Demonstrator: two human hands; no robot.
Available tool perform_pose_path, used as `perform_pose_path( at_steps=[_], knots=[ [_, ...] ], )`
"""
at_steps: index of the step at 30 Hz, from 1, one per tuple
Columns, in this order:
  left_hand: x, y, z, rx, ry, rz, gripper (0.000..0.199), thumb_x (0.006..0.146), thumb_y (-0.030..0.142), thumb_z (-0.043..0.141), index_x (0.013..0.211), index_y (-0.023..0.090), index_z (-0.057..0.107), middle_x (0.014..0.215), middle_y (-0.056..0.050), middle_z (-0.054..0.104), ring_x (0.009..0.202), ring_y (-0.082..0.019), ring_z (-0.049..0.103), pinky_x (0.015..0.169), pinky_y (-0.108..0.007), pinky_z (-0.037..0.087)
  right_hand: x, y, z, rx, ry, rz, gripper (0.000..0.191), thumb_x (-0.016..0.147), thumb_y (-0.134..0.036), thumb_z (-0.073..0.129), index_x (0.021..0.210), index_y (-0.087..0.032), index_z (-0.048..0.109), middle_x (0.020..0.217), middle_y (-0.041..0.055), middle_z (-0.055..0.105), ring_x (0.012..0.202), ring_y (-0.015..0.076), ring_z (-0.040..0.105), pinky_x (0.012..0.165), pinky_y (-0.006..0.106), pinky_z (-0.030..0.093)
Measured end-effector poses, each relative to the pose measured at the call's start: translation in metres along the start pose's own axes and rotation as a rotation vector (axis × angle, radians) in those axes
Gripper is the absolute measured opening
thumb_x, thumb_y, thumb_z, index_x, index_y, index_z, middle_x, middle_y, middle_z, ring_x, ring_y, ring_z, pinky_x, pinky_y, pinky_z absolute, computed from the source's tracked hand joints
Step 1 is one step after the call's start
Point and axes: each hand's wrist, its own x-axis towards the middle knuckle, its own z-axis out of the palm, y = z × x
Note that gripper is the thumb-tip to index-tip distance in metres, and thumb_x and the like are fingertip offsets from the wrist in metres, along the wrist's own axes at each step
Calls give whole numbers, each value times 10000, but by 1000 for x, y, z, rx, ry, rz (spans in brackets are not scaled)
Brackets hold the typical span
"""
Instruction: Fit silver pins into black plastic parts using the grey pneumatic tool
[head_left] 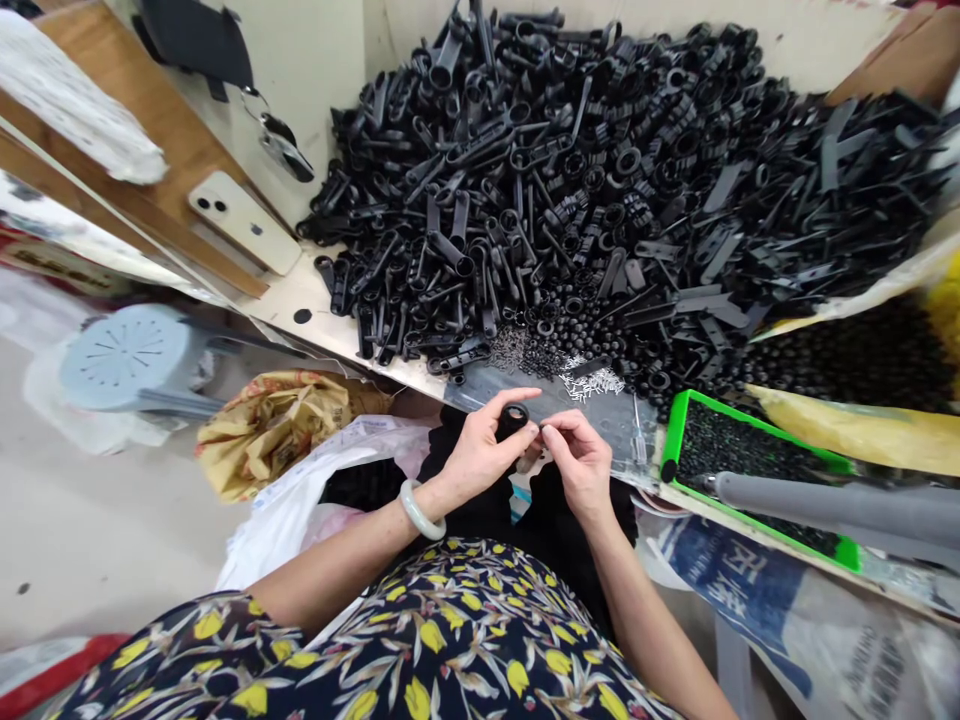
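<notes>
My left hand (484,442), with a pale bangle on the wrist, holds a black ring-shaped part (513,416) between thumb and fingers. Close beside it, my right hand (581,462) has its thumb and index finger pinched together near the left thumb tip. A tiny dark piece seems to sit at that pinch, too small to name. Both hands are over the near edge of a grey work surface (622,415). Just beyond them lie small silver pins (592,378), small dark beads and a large heap of black plastic parts (525,180).
A green-rimmed tray (679,420) of small black bits stands at the right, with a grey cylindrical bar (817,495) over it. At the left are a white phone (244,222), a blue stool (131,350) and a yellow-brown bag (277,430).
</notes>
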Motion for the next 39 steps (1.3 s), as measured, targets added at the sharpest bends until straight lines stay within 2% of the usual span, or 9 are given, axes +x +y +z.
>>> perform_pose_path(
  at_steps=[3,8,11,15,21,30,39],
  knots=[
    [0,-2,0,-8,12,-19,434,942,277,712,1369,231,645,830,14,684,728,-144,691,681,-244,568,0,-2,-2,-68,-17,-32,71,989,-306,700,958,-251,733,933,17,654,805,154,657,710,279,560],
    [1,2,1,-57,-7,-62,462,923,280,716,1377,238,643,832,27,623,704,-128,666,686,-247,577,4,-8,-11,-391,-80,-263,68,990,-225,688,995,-253,750,947,31,710,827,167,670,754,309,558],
    [3,7,2,-125,-2,-115,493,897,281,729,1380,237,643,832,28,610,673,-118,635,664,-246,570,5,-10,-15,-463,-114,-328,115,997,-204,667,1052,-259,751,970,44,719,851,181,693,780,333,570],
    [5,9,8,-285,97,-241,618,820,234,753,1424,207,623,742,46,595,589,-100,557,603,-239,534,3,-11,-14,-560,-142,-364,183,990,-207,671,1149,-266,742,1040,67,720,928,204,706,834,364,582],
    [6,13,14,-415,168,-389,801,774,177,748,1545,219,534,766,39,625,623,-107,573,639,-261,559,1,-13,-6,-622,-59,-365,145,970,-203,685,1091,-261,739,1017,64,719,930,212,691,823,365,569],
    [6,16,15,-425,196,-393,802,754,159,759,1527,170,550,754,48,637,647,-113,638,660,-259,581,2,-12,-5,-661,-62,-396,142,958,-196,665,1073,-260,719,1002,63,715,909,214,690,811,375,569],
    [5,13,16,-392,172,-383,786,771,177,778,1525,191,557,761,53,601,648,-99,589,643,-241,546,2,-9,0,-665,-15,-414,147,929,-153,645,1032,-255,669,936,46,698,871,213,660,789,377,551]
  ],
)
